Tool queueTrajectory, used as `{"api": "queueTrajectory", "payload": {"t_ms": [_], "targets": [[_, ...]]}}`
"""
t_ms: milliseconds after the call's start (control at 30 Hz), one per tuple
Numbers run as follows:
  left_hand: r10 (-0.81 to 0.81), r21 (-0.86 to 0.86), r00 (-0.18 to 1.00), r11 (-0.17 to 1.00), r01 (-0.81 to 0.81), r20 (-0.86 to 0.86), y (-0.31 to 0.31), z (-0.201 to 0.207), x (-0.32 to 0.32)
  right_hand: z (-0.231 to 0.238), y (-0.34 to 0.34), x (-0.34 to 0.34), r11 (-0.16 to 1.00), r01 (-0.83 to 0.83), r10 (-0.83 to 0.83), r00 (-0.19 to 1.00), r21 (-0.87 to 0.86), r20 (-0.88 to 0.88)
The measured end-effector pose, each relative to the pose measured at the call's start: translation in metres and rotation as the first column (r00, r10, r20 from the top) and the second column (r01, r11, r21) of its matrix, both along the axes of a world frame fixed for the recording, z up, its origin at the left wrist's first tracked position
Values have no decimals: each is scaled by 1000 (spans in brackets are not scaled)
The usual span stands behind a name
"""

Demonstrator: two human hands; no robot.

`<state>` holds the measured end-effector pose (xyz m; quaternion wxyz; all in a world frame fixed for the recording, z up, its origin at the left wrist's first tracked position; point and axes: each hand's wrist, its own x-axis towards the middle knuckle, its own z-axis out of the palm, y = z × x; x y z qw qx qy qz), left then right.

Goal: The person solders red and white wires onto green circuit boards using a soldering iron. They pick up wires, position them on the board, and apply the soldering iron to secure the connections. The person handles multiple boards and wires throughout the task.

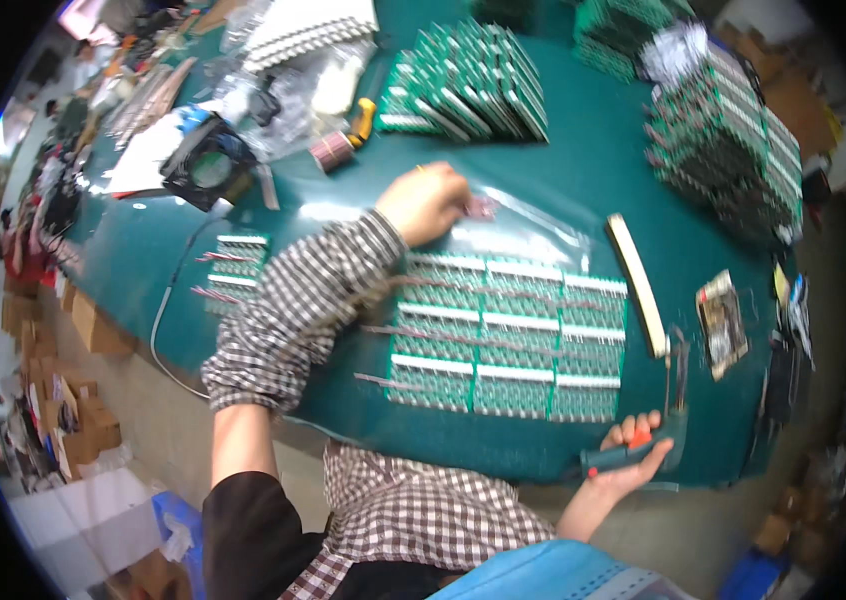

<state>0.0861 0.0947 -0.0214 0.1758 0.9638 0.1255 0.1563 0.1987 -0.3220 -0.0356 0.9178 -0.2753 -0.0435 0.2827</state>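
My left hand (425, 203) reaches over the green table (583, 170), fingers closed on a small reddish bundle of wire pieces (481, 208) lying on a clear plastic bag (533, 225). My right hand (629, 456) is at the table's near edge, gripping a teal soldering iron (633, 452) with an orange button, its tip pointing up toward the boards. Between the hands lies a grid of green circuit boards (508, 335) with thin red leads across them.
Stacks of green boards (463, 85) stand at the back, a taller pile (733, 150) at the right. A black fan (208, 165), a wire spool (331, 152), a pale wooden stick (637, 283), a small board (722, 322) and a few boards at the left (235, 270) lie around.
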Motion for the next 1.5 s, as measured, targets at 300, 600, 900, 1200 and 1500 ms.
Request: {"api": "queueTrajectory", "payload": {"t_ms": [300, 600, 900, 1200, 1500], "targets": [[119, -114, 993, 986, -118, 2, -5, 5, -5, 2, 2, -5, 979, 102, -102, 995, -178, 12], [130, -122, 989, 985, -122, 67, -5, 2, -3, 5, 4, -4, 980, 89, -85, 996, -176, 29], [161, -100, 980, 984, -149, 120, -9, 1, -9, 7, 7, -8, 982, 101, -97, 995, -158, 32], [214, -204, 956, 964, -173, 199, -6, -3, -3, 8, 8, -6, 976, 116, -115, 993, -185, 16], [248, -542, 966, 823, -169, 75, 3, -6, -12, 3, 4, -4, 994, 57, -53, 997, -90, 54]]}}
